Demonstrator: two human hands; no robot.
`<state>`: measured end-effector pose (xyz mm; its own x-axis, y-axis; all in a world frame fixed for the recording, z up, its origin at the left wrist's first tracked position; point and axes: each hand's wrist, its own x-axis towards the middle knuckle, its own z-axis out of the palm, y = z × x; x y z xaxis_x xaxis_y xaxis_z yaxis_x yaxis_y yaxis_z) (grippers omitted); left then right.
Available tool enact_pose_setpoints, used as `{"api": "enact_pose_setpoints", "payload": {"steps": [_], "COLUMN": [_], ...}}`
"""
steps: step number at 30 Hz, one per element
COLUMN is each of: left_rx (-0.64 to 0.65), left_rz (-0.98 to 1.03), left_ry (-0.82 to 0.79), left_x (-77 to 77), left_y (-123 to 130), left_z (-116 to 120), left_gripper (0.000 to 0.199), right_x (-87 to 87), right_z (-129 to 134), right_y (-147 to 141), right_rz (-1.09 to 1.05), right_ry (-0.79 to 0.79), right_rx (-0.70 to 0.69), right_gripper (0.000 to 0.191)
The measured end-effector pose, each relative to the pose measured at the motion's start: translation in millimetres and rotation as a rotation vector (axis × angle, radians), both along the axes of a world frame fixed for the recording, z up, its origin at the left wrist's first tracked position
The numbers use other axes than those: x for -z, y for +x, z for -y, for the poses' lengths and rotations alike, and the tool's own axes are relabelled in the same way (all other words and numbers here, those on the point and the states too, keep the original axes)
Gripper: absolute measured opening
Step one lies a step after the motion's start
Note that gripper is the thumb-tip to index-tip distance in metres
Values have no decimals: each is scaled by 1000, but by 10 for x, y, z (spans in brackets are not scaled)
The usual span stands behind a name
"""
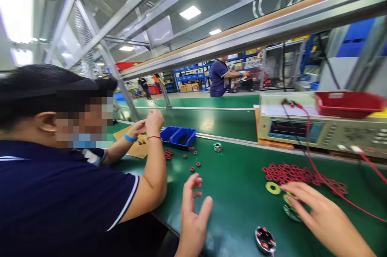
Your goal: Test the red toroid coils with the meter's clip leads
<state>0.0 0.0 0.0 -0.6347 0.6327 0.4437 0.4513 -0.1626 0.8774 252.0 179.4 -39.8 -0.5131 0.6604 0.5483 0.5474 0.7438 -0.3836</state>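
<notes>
My left hand (195, 216) hovers above the near edge of the green table, thumb and fingers apart, holding nothing. My right hand (323, 214) has its thumb and fingers closed around a flat yellow-green ring (287, 199). Just beneath that ring sits a round green part (292, 212), partly covered by my fingers. A second yellow-green ring (273, 188) lies flat to the left of my right fingertips. Between my hands, at the front, a round metal part with copper-coloured windings (265, 241) rests on the table.
Many small red rings (287, 173) are spread behind my right hand. A test instrument (302, 130) carries a red tray (347, 103), with red leads (326, 186) trailing across the table. A co-worker (75, 180) sits close at left, near blue bins (183, 138). Another metal part (217, 147) stands mid-table.
</notes>
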Motion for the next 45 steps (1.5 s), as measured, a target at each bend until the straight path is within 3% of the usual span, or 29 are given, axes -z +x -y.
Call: {"api": "enact_pose_setpoints", "payload": {"steps": [2,4,8,11,16,19,24,28,32,40,45], "left_rx": [190,331,427,416,409,413,442,419,476,445,384], "left_rz": [-61,-104,-175,-191,-143,-123,-227,-338,-400,-295,-129], "left_ry": [-137,-203,-258,-289,-273,-262,-268,-298,-356,-328,-314], "left_x": [254,447,571,532,497,463,187,-115,-280,-208,-101], "left_y": [289,536,750,747,704,681,591,543,577,610,632], "left_z": [-62,-101,-172,-210,-186,-167,-230,-356,-481,-598,-637], "left_gripper": [42,46,56,54,45,39,31,26,18,26,28], "right_x": [-106,-241,-423,-437,-341,-299,-382,-571,-675,-593,-578], "right_z": [-75,-88,-52,-39,-106,-160,-106,93,253,316,478], "right_y": [0,-27,-150,-252,-359,-372,-344,-336,-355,-398,-410], "right_rz": [48,117,254,310,345,328,247,63,-62,-201,-118], "right_ry": [12,24,9,6,39,31,-20,-292,-538,-757,-570], "right_rx": [67,95,100,75,9,-46,-88,-294,-436,-373,-230], "right_gripper": [29,28,22,17,28,24,23,22,21,23,31]}}
